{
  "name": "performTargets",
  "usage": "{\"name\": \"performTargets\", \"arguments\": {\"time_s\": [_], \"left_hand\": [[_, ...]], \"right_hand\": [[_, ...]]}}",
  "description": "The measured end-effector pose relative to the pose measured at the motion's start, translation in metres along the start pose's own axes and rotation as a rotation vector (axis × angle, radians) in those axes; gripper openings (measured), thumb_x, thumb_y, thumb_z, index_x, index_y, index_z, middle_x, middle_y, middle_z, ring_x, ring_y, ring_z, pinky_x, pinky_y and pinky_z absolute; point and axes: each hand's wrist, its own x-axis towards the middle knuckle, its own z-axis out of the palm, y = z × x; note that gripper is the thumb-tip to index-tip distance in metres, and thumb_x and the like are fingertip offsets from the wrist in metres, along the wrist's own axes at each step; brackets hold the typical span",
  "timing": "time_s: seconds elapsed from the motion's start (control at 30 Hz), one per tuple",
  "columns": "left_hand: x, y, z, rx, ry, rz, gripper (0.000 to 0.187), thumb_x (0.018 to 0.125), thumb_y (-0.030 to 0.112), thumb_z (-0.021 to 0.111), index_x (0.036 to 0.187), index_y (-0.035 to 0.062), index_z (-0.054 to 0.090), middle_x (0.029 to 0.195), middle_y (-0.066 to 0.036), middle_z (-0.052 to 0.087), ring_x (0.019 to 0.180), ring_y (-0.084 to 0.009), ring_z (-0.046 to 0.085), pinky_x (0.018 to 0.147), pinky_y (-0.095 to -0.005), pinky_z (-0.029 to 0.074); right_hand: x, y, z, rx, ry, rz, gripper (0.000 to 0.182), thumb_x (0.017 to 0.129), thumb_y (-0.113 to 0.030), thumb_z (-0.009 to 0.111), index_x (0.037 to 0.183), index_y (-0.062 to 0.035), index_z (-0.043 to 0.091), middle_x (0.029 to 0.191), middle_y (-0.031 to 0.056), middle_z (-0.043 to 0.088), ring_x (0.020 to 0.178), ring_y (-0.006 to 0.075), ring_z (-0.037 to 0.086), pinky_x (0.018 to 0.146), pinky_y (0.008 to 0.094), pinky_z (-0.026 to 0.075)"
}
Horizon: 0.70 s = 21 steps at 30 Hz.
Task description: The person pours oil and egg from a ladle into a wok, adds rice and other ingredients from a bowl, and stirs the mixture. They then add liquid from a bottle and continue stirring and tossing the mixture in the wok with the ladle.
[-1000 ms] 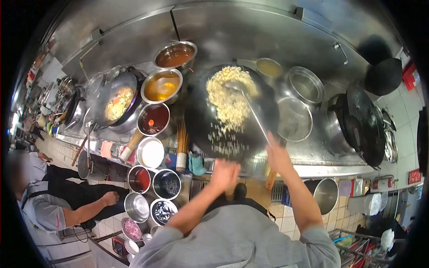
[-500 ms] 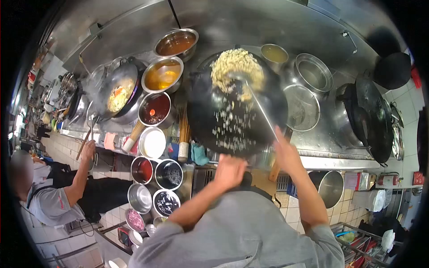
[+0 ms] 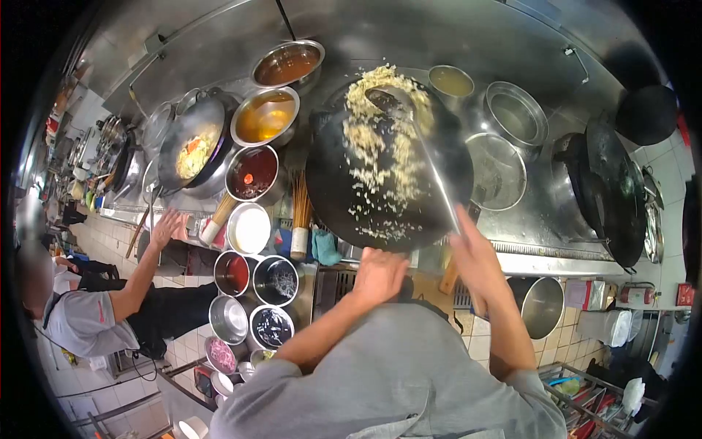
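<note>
At the near rim of the big wok, my left hand is closed, though I cannot tell on what. Right of it, my right hand is wrapped round the long handle of the ladle, whose bowl sits beyond both hands among pale food bits at the wok's far side.

Basically seeing food in the middle wok, with bowls just left of it and a strainer just right.
</note>
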Motion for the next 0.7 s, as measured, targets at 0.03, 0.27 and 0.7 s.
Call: {"name": "performTargets", "arguments": {"time_s": [0.03,0.27,0.7], "left_hand": [[0.019,0.012,-0.014,0.019,-0.064,-0.053,0.019,0.094,0.019,0.069,0.081,0.0056,0.070,0.073,-0.015,0.065,0.072,-0.0362,0.062,0.076,-0.0498,0.041],[0.094,-0.067,0.022,0.037,-0.094,-0.094,0.028,0.097,0.023,0.066,0.075,0.0070,0.063,0.071,-0.015,0.065,0.075,-0.0367,0.064,0.075,-0.0491,0.042],[0.094,-0.100,0.043,0.137,-0.051,-0.071,0.029,0.097,0.026,0.065,0.075,0.0074,0.065,0.076,-0.015,0.069,0.077,-0.0367,0.066,0.076,-0.0499,0.043]], "right_hand": [[-0.021,-0.019,-0.016,0.177,-0.064,0.071,0.064,0.107,-0.016,0.053,0.166,-0.0131,0.029,0.074,0.0113,0.062,0.057,0.0237,0.060,0.060,0.0387,0.052],[0.011,-0.038,0.004,0.779,-0.104,0.309,0.062,0.108,-0.012,0.051,0.166,-0.0135,0.029,0.072,0.0004,0.052,0.048,0.0092,0.046,0.041,0.0291,0.041],[0.154,0.059,0.085,0.944,-0.227,0.333,0.063,0.106,-0.019,0.055,0.164,-0.0096,0.033,0.070,0.0085,0.058,0.046,0.0158,0.051,0.044,0.0378,0.047]]}}
